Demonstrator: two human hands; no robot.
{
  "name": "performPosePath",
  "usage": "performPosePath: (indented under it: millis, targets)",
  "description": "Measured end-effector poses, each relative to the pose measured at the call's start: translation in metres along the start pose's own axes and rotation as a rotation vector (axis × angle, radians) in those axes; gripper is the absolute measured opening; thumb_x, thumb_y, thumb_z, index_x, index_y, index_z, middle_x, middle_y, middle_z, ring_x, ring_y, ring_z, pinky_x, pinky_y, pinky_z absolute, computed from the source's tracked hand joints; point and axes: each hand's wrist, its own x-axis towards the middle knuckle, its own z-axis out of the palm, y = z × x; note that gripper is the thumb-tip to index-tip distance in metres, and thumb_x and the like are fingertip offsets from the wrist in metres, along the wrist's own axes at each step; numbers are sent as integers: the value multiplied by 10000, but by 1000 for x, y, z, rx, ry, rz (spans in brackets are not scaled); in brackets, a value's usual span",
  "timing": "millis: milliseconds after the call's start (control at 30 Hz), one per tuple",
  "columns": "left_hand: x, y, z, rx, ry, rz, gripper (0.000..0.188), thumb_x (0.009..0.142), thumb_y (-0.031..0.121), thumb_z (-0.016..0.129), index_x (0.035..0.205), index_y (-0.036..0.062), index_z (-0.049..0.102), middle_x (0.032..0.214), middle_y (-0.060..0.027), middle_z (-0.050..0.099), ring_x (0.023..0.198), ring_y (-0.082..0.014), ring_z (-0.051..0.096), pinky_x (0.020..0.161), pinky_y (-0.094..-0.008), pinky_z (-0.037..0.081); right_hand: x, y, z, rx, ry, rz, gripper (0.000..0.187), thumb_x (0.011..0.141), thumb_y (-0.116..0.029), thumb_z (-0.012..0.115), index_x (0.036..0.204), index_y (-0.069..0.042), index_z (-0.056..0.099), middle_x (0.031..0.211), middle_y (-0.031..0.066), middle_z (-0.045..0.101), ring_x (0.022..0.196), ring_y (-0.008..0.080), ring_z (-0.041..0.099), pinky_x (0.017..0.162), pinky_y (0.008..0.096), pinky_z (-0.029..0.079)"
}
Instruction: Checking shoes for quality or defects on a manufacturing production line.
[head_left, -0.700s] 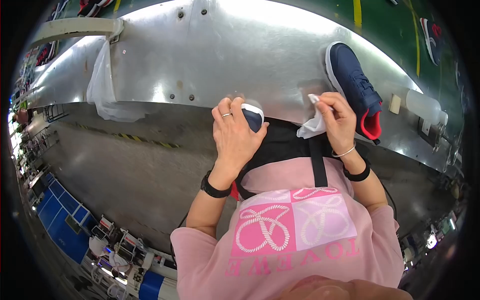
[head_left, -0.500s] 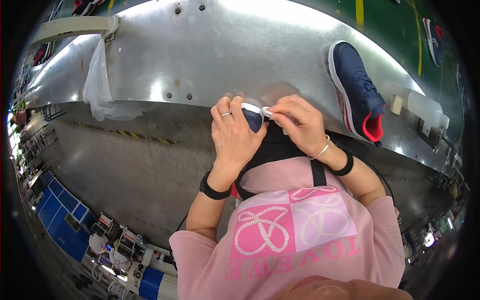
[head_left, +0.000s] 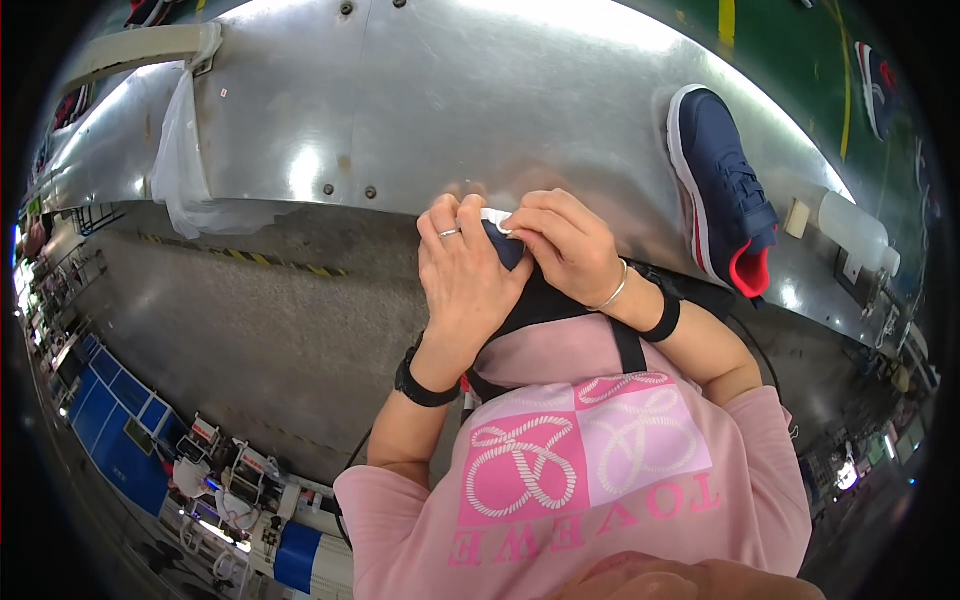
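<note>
At the near edge of the metal bench [head_left: 480, 110], my left hand [head_left: 463, 275] is wrapped round a navy shoe [head_left: 503, 247] with a white sole. Only one end of that shoe shows between my fingers and thumb; the rest is hidden under the hand. My right hand [head_left: 572, 250] is closed in a pinch on a small white piece [head_left: 505, 227], whose kind I cannot make out. That piece sits against the white sole edge, close to my left fingertips.
Another navy shoe [head_left: 715, 165] with red lining stands on the bench to the right. Beyond it are a small beige block [head_left: 797, 218] and a translucent bottle [head_left: 852, 226]. A clear plastic bag [head_left: 183, 165] hangs at the left. One more shoe [head_left: 876, 92] is at far right.
My right hand has moved left, bringing the white piece from beside the shoe's end onto its white sole edge. My left hand keeps its hold on the shoe.
</note>
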Motion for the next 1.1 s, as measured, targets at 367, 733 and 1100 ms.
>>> performPosePath:
  millis: [367, 733, 1100]
  targets:
    - [1, 1, -2, 13, -8, -5, 715, 653, 249, 845, 1218, 22, 468, 1220, -181, 435, 1104, -366, 457, 798, -459, 520, 1, -1, -3, -2, -54, 62, 176, 770, 66, 698, 931, 5, 664, 891, 122, 630, 747, 279, 612, 637, 353, 512]
    - [2, 1, -2, 12, -3, 0, 696, 667, 240, 834, 1214, 17, 466, 1210, -177, 437, 1111, -367, 459, 803, -456, 521, 4, -2, -3, 34, -25, 49, 163, 790, 42, 692, 944, 3, 655, 917, 134, 630, 811, 296, 626, 690, 367, 524]
    - [2, 3, -4, 37, -18, -5, 671, 693, 248, 820, 1213, 10, 470, 1234, -188, 443, 1126, -375, 458, 810, -468, 520, 6, -3, -3, -22, -26, 3, 125, 809, 16, 676, 929, -1, 646, 921, 135, 634, 830, 303, 635, 705, 367, 534]
